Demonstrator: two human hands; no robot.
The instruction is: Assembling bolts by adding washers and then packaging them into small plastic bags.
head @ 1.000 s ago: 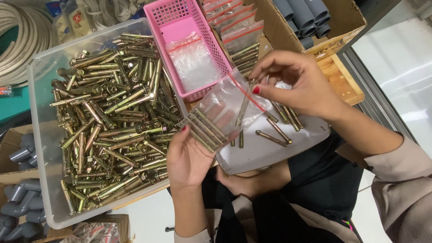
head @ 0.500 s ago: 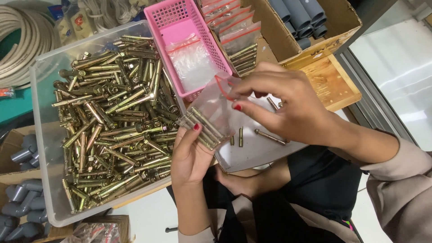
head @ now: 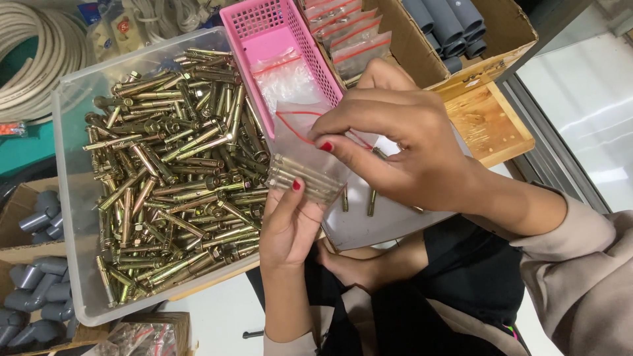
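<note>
My left hand (head: 290,227) holds a small bundle of brass-coloured anchor bolts (head: 304,178) side by side, fingertips on their shafts. My right hand (head: 395,142) pinches a small clear zip bag with a red seal line (head: 297,128) and holds its mouth over the bolt ends. Under both hands lies a white tray (head: 395,224) with a few loose bolts (head: 369,201) on it. To the left stands a clear plastic bin (head: 72,217) heaped with several more of the same bolts (head: 171,171).
A pink mesh basket (head: 264,26) with empty clear bags sits behind the hands. Filled bags stand in a cardboard box (head: 409,53) with grey pipe fittings (head: 448,26). A wooden box (head: 491,122) is right. Coiled hose (head: 30,59) and grey elbows (head: 30,283) lie left.
My right hand has moved left from the loose bolts on the tray and brought the clear bag to the bundle in my left hand.
</note>
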